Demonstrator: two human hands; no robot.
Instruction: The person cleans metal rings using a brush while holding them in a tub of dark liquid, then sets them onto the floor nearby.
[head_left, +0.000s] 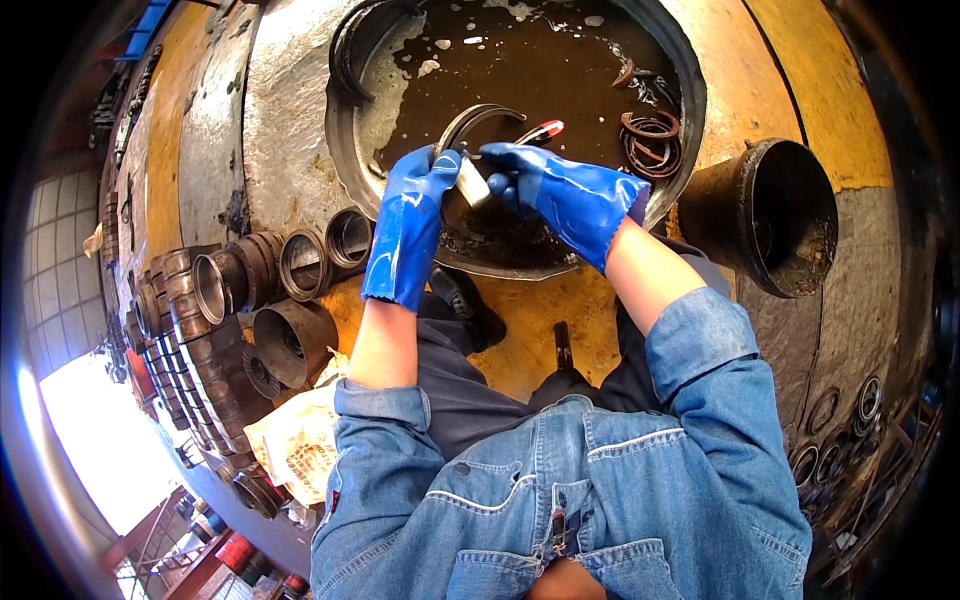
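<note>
A curved metal band (465, 120) is grasped by the fingers of the left gloved hand (415, 180) above the murky liquid (580, 75) in the round tub (694, 100); a red-tipped tool (549, 130) appears to be clasped in the right gloved hand's (545, 182) fingers. If grip is lost on slick gloves, the band could be dropped and hidden; if the tool is pushed too hard, the left glove could be nicked.

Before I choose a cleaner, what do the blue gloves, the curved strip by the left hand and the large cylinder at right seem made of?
Gloves: probably rubber or plastic, glossy, with bright highlights. Curved strip: likely metal, smooth, its edge catching light. Cylinder: perhaps metal, dull and grimy, with a firm round rim.
</note>
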